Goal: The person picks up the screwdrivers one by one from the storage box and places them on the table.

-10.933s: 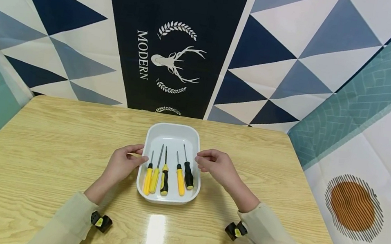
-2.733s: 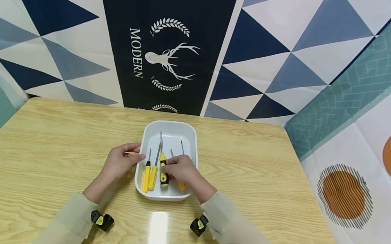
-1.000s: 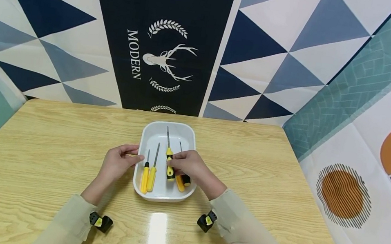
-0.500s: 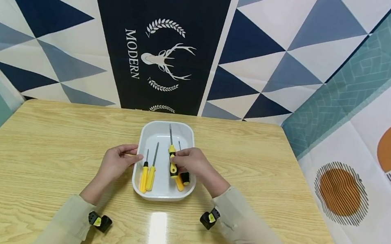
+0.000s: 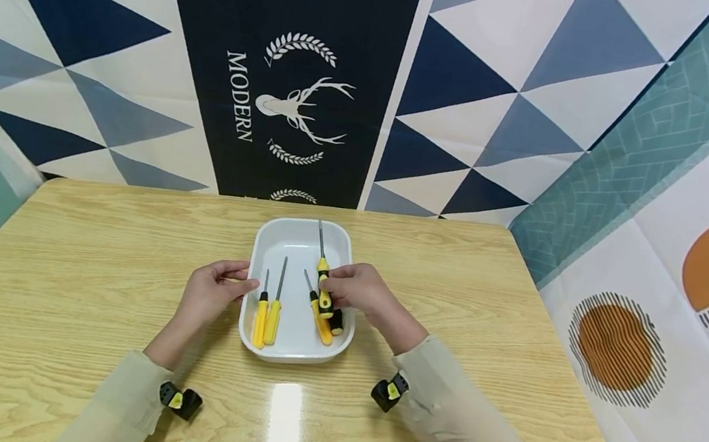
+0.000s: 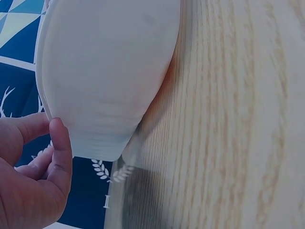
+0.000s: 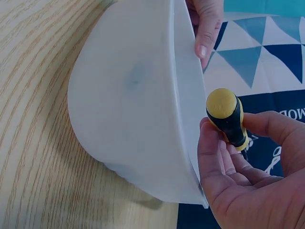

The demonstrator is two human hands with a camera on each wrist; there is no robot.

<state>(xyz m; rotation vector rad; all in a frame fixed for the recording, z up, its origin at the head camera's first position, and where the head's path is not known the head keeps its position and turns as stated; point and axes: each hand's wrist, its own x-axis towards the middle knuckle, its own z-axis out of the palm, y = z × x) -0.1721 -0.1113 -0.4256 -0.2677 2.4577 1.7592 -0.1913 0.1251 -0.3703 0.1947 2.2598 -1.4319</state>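
A white plastic tray [image 5: 292, 359] sits on the table with several screwdrivers in it. My left hand [image 5: 211, 292] pinches its left rim between thumb and fingers, seen closely in the left wrist view. Over the tray's right side, my right hand [image 5: 362, 289] holds a yellow-and-black screwdriver [image 5: 325, 299] by the handle, its shaft pointing toward the far rim. In the right wrist view its yellow butt end [image 7: 222, 104] shows above the rim. Below it lie a yellow screwdriver [image 5: 319, 327] and a black screwdriver [image 5: 337, 323], mostly hidden. Two yellow-handled screwdrivers [image 5: 272, 324] lie along the left side.
The wooden table [image 5: 123, 243] surrounds the tray, with a bright light reflection in front. A patterned cloth [image 5: 464, 101] stands behind the far edge, and another hanging sheet [image 5: 614, 345] is at the right. Small black cameras [image 5: 389, 392] hang at both wrists.
My right hand left the tray's right rim, took the yellow-and-black screwdriver from the middle, and has carried it rightward and slightly away. My left hand has stayed on the left rim.
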